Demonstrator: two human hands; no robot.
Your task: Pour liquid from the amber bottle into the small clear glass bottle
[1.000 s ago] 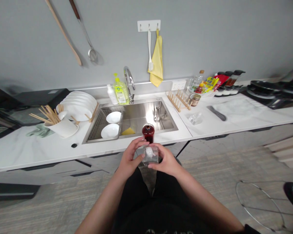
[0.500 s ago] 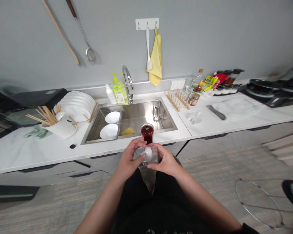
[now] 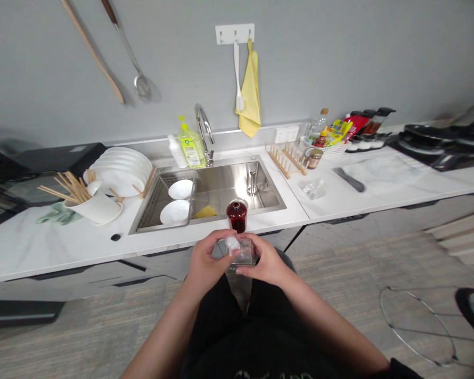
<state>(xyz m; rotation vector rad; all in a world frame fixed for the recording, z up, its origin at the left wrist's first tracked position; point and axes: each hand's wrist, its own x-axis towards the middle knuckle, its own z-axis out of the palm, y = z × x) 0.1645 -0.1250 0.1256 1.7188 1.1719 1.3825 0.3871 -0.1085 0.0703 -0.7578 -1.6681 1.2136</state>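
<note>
- The left hand (image 3: 204, 262) and the right hand (image 3: 263, 260) meet in front of the body, just short of the counter (image 3: 339, 202) edge, both closed around a small clear glass bottle (image 3: 243, 254).
- The right grip is clamped on the bottle's side, fingers curled under it; the left grip is pinched on the white cap (image 3: 233, 243) at the bottle's top.
- Compared with a second ago, the white cap sits further to the left and nearer the left thumb — earlier it showed centred on top of the bottle. Whether it is off the neck I cannot tell.
- Both hands have also risen slightly toward the counter edge, and the left fingers now wrap more over the cap.
- A dark red jar (image 3: 237, 215) stands on the counter edge just beyond the bottle, in the same spot as before — just in front of the sink (image 3: 225, 184).
- In the sink's rack lie two white bowls (image 3: 180, 189); a stack of white plates (image 3: 120, 168) and a holder of chopsticks (image 3: 69, 187) stand to the left.
</note>
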